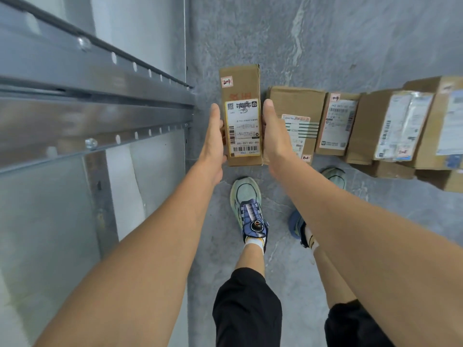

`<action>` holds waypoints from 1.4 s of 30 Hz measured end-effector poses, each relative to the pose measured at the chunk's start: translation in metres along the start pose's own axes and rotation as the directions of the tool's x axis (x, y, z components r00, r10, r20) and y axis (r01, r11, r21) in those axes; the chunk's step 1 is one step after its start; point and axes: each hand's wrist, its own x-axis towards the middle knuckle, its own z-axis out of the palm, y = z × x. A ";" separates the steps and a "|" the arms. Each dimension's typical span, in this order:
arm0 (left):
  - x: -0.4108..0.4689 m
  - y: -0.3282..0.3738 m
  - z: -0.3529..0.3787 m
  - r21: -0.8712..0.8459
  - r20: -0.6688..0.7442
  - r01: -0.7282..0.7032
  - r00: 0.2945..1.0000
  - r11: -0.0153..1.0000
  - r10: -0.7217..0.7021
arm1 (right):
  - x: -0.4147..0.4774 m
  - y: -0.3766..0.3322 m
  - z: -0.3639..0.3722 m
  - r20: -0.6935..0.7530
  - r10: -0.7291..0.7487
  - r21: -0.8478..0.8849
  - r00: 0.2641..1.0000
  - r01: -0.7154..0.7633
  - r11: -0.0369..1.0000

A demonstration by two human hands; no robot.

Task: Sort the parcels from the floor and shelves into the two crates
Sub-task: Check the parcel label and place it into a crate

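Note:
A long narrow cardboard parcel (240, 91) with a white shipping label and a small red-marked sticker is held above the floor. My left hand (214, 139) presses its left side and my right hand (274, 136) presses its right side, thumbs pointing forward. To the right, a row of cardboard parcels lies on the grey floor: a brown box with green stripes (298, 116), a labelled box (338, 123), and larger taped boxes (400, 126) reaching the right edge. No crate is in view.
A grey metal shelf frame (100, 101) with bolted beams fills the left side, close to my left arm. My own feet in green and blue shoes (248, 206) stand on the concrete floor (325, 46) just behind the parcel row.

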 end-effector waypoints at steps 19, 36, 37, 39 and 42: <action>-0.345 0.163 0.071 -0.247 0.098 -0.513 0.831 0.822 0.548 | -0.288 -0.236 -0.094 0.155 -0.532 0.029 0.833 0.534 0.845; -0.718 0.185 0.084 -0.173 -0.072 -0.864 0.490 0.473 0.869 | -0.642 -0.347 -0.173 0.386 -0.771 0.137 0.506 0.795 0.591; -0.736 0.178 0.079 -0.164 -0.077 -0.873 0.475 0.459 0.876 | -0.660 -0.343 -0.173 0.390 -0.782 0.143 0.487 0.807 0.573; -0.769 0.164 0.070 -0.144 -0.087 -0.891 0.444 0.430 0.892 | -0.696 -0.335 -0.172 0.413 -0.796 0.156 0.443 0.826 0.541; -0.814 0.137 0.057 -0.124 -0.138 -0.914 0.401 0.386 0.906 | -0.744 -0.319 -0.170 0.432 -0.809 0.171 0.399 0.844 0.508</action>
